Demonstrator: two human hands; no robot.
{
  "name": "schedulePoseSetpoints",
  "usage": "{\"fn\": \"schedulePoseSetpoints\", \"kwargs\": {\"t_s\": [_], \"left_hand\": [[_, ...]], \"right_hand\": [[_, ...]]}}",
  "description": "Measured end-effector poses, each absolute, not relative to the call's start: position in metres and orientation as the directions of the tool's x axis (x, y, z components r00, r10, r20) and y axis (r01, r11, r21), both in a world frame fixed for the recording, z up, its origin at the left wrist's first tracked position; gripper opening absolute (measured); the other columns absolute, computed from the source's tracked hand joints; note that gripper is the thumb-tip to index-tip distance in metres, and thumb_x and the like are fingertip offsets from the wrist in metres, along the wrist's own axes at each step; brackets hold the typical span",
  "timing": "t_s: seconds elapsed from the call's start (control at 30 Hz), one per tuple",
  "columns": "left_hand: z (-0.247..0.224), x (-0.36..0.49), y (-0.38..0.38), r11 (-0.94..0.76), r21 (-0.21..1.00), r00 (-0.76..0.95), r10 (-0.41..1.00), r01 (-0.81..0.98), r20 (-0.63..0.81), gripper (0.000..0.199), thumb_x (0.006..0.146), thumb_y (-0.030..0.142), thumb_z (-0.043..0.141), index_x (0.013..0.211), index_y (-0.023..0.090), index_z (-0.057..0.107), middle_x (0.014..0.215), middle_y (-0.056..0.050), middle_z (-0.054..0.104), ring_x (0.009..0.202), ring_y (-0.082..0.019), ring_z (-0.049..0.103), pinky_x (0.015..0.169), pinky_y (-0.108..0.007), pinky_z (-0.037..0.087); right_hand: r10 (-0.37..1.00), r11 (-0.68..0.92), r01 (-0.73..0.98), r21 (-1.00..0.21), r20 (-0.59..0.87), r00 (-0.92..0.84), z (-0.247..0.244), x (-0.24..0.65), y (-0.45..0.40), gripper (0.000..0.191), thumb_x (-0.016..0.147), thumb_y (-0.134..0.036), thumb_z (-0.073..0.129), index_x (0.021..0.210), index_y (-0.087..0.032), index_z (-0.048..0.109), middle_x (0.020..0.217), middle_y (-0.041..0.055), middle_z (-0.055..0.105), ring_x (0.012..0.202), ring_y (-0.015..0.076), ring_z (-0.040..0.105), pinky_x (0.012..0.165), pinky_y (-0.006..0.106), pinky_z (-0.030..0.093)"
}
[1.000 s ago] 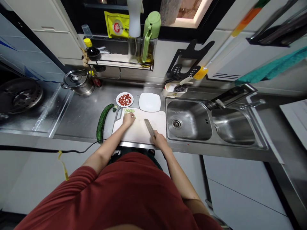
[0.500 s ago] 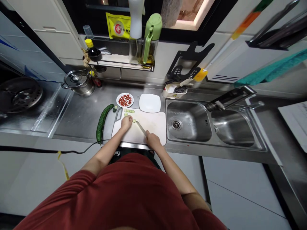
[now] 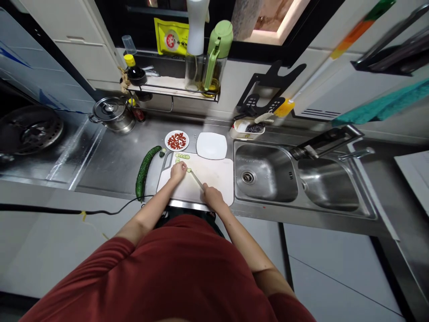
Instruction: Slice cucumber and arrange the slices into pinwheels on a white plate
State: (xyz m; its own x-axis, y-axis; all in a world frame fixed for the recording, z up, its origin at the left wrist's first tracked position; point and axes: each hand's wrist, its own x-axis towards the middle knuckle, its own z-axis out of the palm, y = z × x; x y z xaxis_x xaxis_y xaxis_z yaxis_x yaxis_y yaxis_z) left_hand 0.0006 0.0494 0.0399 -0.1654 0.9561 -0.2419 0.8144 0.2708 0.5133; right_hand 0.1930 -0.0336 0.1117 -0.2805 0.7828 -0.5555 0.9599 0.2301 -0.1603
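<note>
- Right hand [image 3: 212, 197]: wrapped round the handle of the knife [image 3: 197, 180], the proper hold; the slender blade slants leftward over the board [image 3: 217, 172].
- Left hand [image 3: 178, 171]: fingers bent, beside the blade's tip; whether they pinch anything cannot be told.
- Slice [image 3: 189, 170]: at the blade's tip, above or on the board; presumably light, moist and easily torn, best pinched at its rim.
- Row of slices [image 3: 182, 156]: near the board's far edge; likely slippery.
- Cucumber [image 3: 143, 172]: left of the board; probably firm and heavier, best grasped mid-length.
- Limits: plate [image 3: 212, 146] beyond, sink [image 3: 268, 183] rightward; working room lies over the board's right part.
</note>
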Motion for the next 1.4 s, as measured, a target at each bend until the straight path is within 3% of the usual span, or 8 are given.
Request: {"fn": "schedulePoseSetpoints", "kwargs": {"t_s": [1.4], "left_hand": [[0.041, 0.000, 0.053, 0.287, 0.500, -0.174, 0.949, 0.817, -0.262, 0.013, 0.079, 0.028, 0.058, 0.088, 0.022, 0.064, 0.085, -0.003, 0.066, 0.081, -0.017, 0.060, 0.072, -0.025, 0.042]], "right_hand": [[0.766, 0.267, 0.949, -0.171, -0.560, -0.316, 0.104, 0.179, -0.014, 0.034, 0.088, -0.007, 0.033, 0.120, -0.014, 0.040, 0.101, 0.0154, 0.064, 0.094, 0.0229, 0.063, 0.076, 0.032, 0.046]]}}
